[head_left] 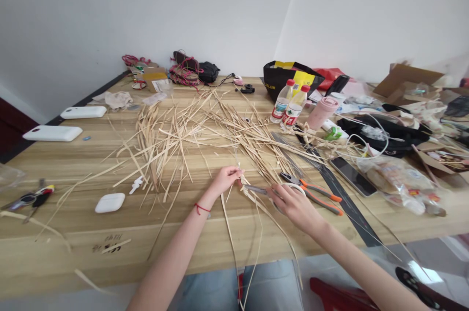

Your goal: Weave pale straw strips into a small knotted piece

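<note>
On the table (pixel 40 272), strip piles (pixel 179 137) lie left of the phone (pixel 352 176).

No word can be read with certainty. Black handwriting (pixel 110 242) stands on the table (pixel 84 223) near its front edge, too blurred to make out. The black bag (pixel 273 81) bears small yellow lettering and dark print on its yellow panel. Two bottles (pixel 280 105) (pixel 294 109) carry red-based labels, the right one with white characters; all are too small to read.
</note>
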### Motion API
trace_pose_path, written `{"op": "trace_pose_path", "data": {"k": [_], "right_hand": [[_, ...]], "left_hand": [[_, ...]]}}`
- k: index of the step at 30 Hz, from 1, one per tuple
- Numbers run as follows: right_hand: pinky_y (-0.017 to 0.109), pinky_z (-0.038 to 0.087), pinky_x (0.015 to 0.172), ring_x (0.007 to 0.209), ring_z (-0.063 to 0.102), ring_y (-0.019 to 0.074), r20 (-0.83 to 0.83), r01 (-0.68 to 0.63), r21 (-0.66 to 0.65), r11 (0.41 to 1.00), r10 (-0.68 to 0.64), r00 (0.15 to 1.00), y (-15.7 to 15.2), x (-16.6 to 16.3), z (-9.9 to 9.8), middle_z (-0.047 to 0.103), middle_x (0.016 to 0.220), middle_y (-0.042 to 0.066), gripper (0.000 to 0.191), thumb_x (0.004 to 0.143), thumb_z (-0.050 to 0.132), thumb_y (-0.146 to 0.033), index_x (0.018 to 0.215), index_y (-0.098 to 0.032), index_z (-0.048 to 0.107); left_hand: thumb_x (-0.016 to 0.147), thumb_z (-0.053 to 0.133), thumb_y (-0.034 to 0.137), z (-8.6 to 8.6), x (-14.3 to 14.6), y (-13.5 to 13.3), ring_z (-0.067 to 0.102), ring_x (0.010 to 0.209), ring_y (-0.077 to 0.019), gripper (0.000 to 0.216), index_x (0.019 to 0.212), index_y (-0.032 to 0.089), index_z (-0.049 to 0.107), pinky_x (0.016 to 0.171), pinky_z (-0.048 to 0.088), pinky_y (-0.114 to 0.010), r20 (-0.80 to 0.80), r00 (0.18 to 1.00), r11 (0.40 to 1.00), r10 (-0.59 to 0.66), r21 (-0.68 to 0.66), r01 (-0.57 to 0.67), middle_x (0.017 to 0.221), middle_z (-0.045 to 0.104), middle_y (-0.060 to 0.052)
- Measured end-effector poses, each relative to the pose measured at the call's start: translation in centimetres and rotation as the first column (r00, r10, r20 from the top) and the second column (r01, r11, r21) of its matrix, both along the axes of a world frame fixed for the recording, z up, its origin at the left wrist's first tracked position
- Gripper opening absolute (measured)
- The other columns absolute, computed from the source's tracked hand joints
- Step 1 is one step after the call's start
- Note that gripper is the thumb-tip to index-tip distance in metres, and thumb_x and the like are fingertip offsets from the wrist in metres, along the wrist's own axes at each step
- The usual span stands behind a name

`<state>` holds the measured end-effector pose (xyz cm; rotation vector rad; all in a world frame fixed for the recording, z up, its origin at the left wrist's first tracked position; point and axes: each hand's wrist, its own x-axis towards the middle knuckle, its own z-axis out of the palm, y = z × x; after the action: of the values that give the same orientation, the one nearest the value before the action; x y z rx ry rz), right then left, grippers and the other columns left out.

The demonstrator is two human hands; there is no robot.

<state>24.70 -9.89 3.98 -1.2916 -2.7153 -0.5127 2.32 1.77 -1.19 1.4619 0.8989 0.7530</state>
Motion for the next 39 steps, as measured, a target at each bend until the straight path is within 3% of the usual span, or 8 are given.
{"op": "trace_pose_path", "data": {"k": [9, 16, 25, 31, 39], "right_hand": [[0.030, 0.046, 0.065, 0.082, 0.056, 0.0201, -0.009, -0.003, 0.015, 1.000, 0.003, 1.000, 0.0, -0.1, -0.1, 0.058, 0.095, 0.010, 0.032, 0.085, 0.043, -0.006, 0.115, -0.013, 0.055], [0.033, 0.049, 0.069, 0.088, 0.058, 0.0225, -0.134, 0.058, -0.004, 0.998, -0.058, 0.989, 0.5, 1.0, -0.3, 0.057, 0.105, 0.013, 0.031, 0.085, 0.044, -0.011, 0.114, -0.014, 0.054], [0.036, 0.050, 0.082, 0.098, 0.058, 0.0233, -0.348, 0.076, -0.197, 0.978, -0.142, 0.927, 0.8, 3.0, -1.0, 0.052, 0.114, 0.013, 0.037, 0.080, 0.050, -0.012, 0.117, -0.017, 0.052], [0.036, 0.051, 0.081, 0.099, 0.058, 0.0239, -0.341, 0.036, -0.177, 0.984, -0.095, 0.935, 0.9, 2.7, -1.6, 0.053, 0.114, 0.013, 0.037, 0.081, 0.049, -0.012, 0.117, -0.017, 0.052], [0.035, 0.052, 0.078, 0.095, 0.059, 0.0223, -0.344, -0.013, -0.127, 0.992, -0.031, 0.939, 1.8, 2.2, -2.1, 0.056, 0.110, 0.011, 0.038, 0.081, 0.049, -0.010, 0.117, -0.021, 0.054]], "left_hand": [[0.077, 0.055, 0.046, -0.1, 0.0, 0.0, 0.051, 0.055, -0.0118, 0.034, 0.066, 0.014, 0.058, 0.056, 0.038, -0.023, -0.026, 1.000, 1.000, -0.006, 0.022, 0.006, 0.057, 0.058, 0.001], [0.079, 0.054, 0.044, 0.0, -0.1, 0.0, 0.050, 0.057, -0.0113, 0.032, 0.067, 0.014, 0.057, 0.059, 0.039, -0.023, 0.024, 0.999, 0.999, -0.021, 0.041, 0.020, 0.058, 0.054, 0.002], [0.077, 0.057, 0.044, 0.5, -0.6, -0.2, 0.051, 0.064, -0.0102, 0.031, 0.076, 0.013, 0.060, 0.057, 0.038, -0.021, 0.123, 0.989, 0.988, -0.081, -0.121, 0.096, 0.075, 0.057, -0.001], [0.078, 0.057, 0.043, 1.1, -0.9, -0.4, 0.049, 0.064, -0.0087, 0.030, 0.079, 0.013, 0.062, 0.057, 0.034, -0.020, 0.149, 0.983, 0.978, -0.111, -0.157, 0.134, 0.081, 0.060, -0.003], [0.079, 0.055, 0.043, 1.4, -1.0, -0.5, 0.046, 0.061, -0.0083, 0.030, 0.077, 0.014, 0.061, 0.055, 0.032, -0.020, 0.101, 0.977, 0.970, -0.186, -0.142, 0.199, 0.074, 0.056, -0.001]]}}
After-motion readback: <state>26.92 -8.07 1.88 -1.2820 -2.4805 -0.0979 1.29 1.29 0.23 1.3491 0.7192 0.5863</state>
